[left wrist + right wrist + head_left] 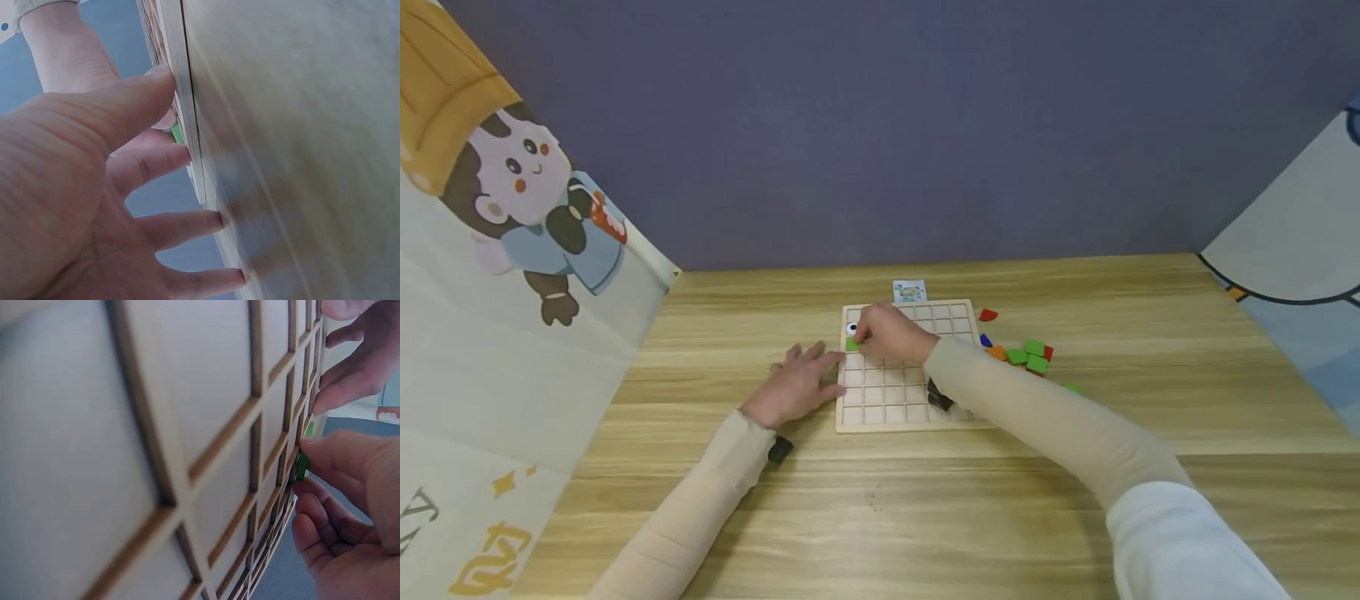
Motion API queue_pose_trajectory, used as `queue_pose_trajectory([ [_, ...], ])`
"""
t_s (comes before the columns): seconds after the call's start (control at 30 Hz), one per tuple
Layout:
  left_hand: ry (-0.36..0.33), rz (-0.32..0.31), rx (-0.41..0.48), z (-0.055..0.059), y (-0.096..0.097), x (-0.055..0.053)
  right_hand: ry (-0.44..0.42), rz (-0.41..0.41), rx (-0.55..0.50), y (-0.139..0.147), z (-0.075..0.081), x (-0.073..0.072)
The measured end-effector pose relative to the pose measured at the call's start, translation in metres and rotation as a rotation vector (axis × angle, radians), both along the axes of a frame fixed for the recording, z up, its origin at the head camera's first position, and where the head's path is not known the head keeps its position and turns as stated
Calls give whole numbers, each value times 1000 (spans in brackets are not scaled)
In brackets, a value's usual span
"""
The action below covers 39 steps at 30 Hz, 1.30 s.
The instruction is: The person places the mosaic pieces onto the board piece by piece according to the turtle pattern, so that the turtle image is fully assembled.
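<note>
A wooden grid board [880,428] lies flat on the table. At its upper left, my right hand [891,333] pinches a small green tile [302,466] between thumb and fingers, right at the grid. Beside it another green tile [851,343] shows in the left column, below a white tile with a black eye [852,329]. My left hand [793,387] has its fingers spread. Its thumb [159,84] and index finger touch the board's left edge, while the other fingertips reach the tabletop.
A small picture card [909,290] lies behind the board. Right of the board are loose green tiles [1036,364], an orange piece [996,353], a blue piece [986,340] and a red quarter-round piece [988,315]. A dark wall [925,150] rises behind the table.
</note>
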<state>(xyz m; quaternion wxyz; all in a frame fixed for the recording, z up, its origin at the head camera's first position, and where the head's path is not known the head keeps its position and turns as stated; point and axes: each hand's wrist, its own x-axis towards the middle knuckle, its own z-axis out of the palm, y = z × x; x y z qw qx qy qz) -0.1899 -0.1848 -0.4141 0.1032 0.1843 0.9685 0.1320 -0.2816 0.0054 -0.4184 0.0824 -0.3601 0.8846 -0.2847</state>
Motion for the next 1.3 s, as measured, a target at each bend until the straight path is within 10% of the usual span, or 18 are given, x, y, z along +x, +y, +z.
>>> queue_pose_trajectory([
  [0.77, -7, 2, 18, -1, -2, 0, -12, -9, 60, 6, 8, 10],
  [1.3, -8, 32, 15, 2, 9, -9, -71, -190, -16, 106, 26, -22],
])
